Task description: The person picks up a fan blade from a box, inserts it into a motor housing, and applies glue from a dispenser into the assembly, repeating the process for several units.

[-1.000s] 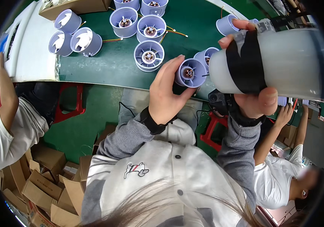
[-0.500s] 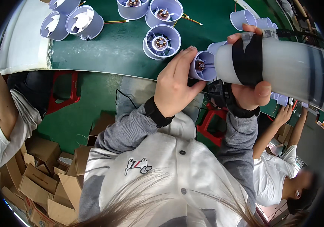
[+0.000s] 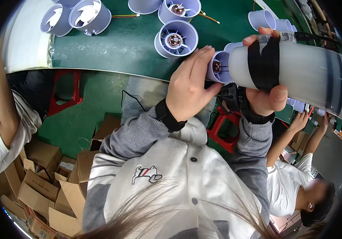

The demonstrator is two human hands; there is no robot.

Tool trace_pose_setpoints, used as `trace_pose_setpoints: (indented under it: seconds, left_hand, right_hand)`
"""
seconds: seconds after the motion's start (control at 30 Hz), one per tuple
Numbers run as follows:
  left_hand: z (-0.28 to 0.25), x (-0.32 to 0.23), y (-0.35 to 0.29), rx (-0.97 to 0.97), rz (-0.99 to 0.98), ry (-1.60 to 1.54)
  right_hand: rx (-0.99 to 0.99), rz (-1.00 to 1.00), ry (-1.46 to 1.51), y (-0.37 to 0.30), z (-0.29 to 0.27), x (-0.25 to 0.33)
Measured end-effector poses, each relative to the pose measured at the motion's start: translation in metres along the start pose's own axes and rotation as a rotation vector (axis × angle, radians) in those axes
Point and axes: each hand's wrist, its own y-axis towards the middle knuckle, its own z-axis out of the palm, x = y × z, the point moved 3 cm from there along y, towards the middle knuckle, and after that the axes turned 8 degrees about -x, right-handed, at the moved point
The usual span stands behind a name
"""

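Observation:
My left hand (image 3: 189, 87) is closed around the side of a lilac round fan housing (image 3: 219, 74), fingers along its far-left side and thumb below. A copper-wound motor core sits inside that housing. My right hand (image 3: 266, 98) grips a large translucent white cylinder (image 3: 308, 65) with black tape (image 3: 263, 63) wrapped round it. The cylinder's blunt end lies over the housing's right edge in this view; whether they touch I cannot tell. Just beyond my left fingers stands another lilac housing (image 3: 176, 39) with an exposed motor core.
Fan housings with white blades (image 3: 88, 15) stand at the far left of the green table (image 3: 99, 53). More lilac housings (image 3: 262, 20) are at the far right. People work on both sides. Cardboard boxes (image 3: 39, 185) and red stools (image 3: 223, 129) are on the floor.
The view has shifted slightly; the table's housings appear higher in the picture. My left hand and its housing appear a little farther right. Both grips stay the same.

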Motion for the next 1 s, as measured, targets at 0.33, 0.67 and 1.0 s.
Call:
trace_pose_setpoints:
  seconds: [0.33,0.67,1.0]
  left_hand:
    - [-0.001,0.0,0.001,0.0,-0.005,-0.001]
    - [0.001,-0.001,0.0,-0.01,-0.014,-0.006]
    - [-0.003,-0.002,0.003,-0.015,0.021,0.075]
  right_hand:
    - [0.002,-0.001,0.0,0.0,0.0,0.001]
    - [0.018,-0.019,-0.012,0.001,-0.001,0.003]
    - [0.052,-0.067,0.013,0.017,-0.011,0.016]
